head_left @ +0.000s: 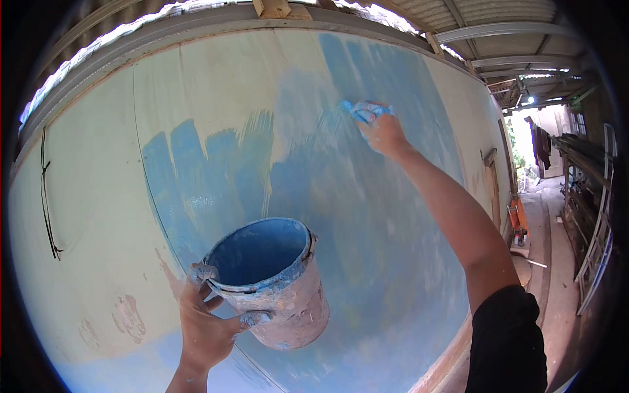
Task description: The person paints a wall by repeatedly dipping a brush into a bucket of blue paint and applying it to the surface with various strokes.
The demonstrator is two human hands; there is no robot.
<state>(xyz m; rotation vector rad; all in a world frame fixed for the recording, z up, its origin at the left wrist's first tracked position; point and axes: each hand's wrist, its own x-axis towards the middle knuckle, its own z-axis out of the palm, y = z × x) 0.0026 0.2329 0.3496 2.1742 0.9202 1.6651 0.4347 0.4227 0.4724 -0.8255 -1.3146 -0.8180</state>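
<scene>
Bucket [275, 288], probably heavy and paint-slick, hangs from my left hand [206, 324], fingers clamped on its rim lug; my right hand [383, 134] fingers wrap the light brush [363, 111] against the wall [98, 216].

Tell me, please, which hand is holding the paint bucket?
The left hand grips the round blue-stained bucket; the right hand holds a blue-smeared paintbrush.

The wall [98, 196] fills most of the view. It is a pale cream panel surface with a wide patch of blue paint [341, 196] across its middle and right. A black cord [46, 196] hangs on the wall at far left. Overhead, a corrugated metal roof [498, 16] rests on steel beams. At right, a concrete floor [553, 242] runs toward a far daylit opening [524, 124], where dark garments [541, 145] hang. An orange item [519, 219] stands near the wall base.
</scene>
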